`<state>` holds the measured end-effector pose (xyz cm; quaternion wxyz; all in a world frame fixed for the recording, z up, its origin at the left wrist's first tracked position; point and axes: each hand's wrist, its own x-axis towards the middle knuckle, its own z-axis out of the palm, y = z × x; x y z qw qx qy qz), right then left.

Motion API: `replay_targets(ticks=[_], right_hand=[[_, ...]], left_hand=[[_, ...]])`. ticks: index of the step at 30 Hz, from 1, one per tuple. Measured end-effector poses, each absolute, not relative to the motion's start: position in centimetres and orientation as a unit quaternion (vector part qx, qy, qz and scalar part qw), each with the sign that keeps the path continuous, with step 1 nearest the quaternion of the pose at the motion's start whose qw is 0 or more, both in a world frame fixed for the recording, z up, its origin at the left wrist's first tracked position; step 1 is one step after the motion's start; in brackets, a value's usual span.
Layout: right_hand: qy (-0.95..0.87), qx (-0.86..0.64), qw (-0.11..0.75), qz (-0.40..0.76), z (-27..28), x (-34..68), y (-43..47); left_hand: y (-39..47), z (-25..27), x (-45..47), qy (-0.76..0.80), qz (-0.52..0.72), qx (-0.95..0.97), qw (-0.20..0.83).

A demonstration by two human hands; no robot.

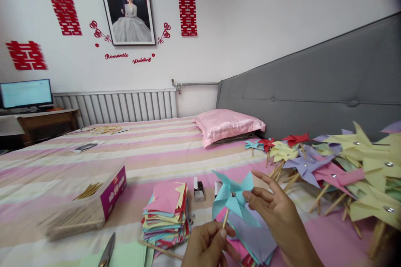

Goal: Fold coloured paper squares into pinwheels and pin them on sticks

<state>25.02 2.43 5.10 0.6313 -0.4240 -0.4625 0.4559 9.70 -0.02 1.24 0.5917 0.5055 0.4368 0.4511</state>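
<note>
A light-blue paper pinwheel [238, 187] with a metal pin at its centre is upright before me. My left hand [208, 242] is closed around its wooden stick, just below the blades. At the right-hand blade, my right hand [275, 208] has its thumb against the paper and its fingers curled at the edge. Beneath the pinwheel lie purple and pink paper pieces [252, 233], partly covered by it and my hands. Left of them rises a stack of cut coloured paper [164, 217]. A loose wooden stick [161, 249] lies in front of that stack, running toward my left hand.
Finished pinwheels [335, 175] crowd the right side by the grey headboard [300, 75]. At left are a clear plastic box [78, 204] of sticks, scissors [108, 252] and green paper [128, 254]. A small open box [198, 190] and pink pillow [230, 125] are farther back.
</note>
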Motion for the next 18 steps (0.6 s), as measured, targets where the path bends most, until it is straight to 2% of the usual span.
replay_targets(ticks=[7, 11, 14, 18], right_hand=[[-0.446, -0.458, 0.646, 0.417, 4.3, 25.4, 3.1], [-0.538, -0.435, 0.531, 0.49, 2.7, 24.0, 2.8], [-0.573, -0.386, 0.465, 0.553, 1.6, 21.9, 2.0], [-0.565, -0.377, 0.452, 0.578, 0.8, 20.0, 1.2]], left_hand=[[0.2, 1.8, 8.5, 0.495, 0.572, 0.404, 0.515], [0.3, 1.7, 8.0, 0.521, 0.611, 0.367, 0.47], [0.3, 1.4, 8.4, 0.473, 0.609, 0.367, 0.52], [0.2, 1.1, 9.6, 0.405, 0.61, 0.356, 0.58]])
